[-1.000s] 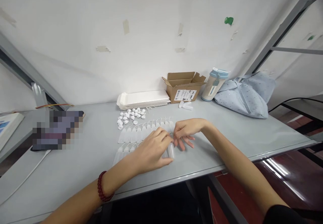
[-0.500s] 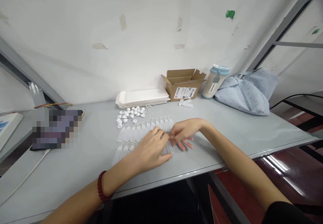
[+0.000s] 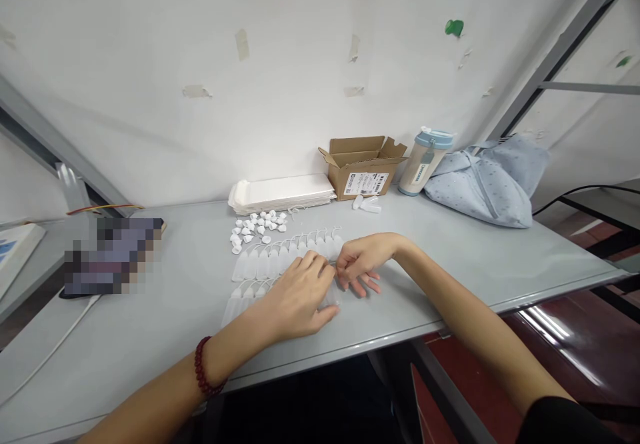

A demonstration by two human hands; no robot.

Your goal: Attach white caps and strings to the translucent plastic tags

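Both hands meet over rows of small translucent plastic bottles (image 3: 280, 257) lying flat on the grey table (image 3: 450, 257). My left hand (image 3: 295, 297), a red bead bracelet on its wrist, is curled over a small clear bottle (image 3: 331, 295) at the near row's right end. My right hand (image 3: 361, 261) pinches at the same bottle's top with thumb and forefinger; its other fingers spread down on the table. What the pinch holds is too small to make out. A heap of small white caps (image 3: 256, 227) lies behind the rows.
Along the wall stand a stack of white trays (image 3: 283, 194), an open cardboard box (image 3: 364, 167), a blue-lidded tumbler (image 3: 425, 163) and a pale blue cloth bag (image 3: 483, 187). Two loose bottles (image 3: 367, 204) lie before the box. A blurred object (image 3: 113, 254) with a white cable (image 3: 50, 354) lies at the left.
My left hand has lowered the small bottle from upright in its fingers down toward the near row. The right hand stays pinching at its top. The view shifted slightly.
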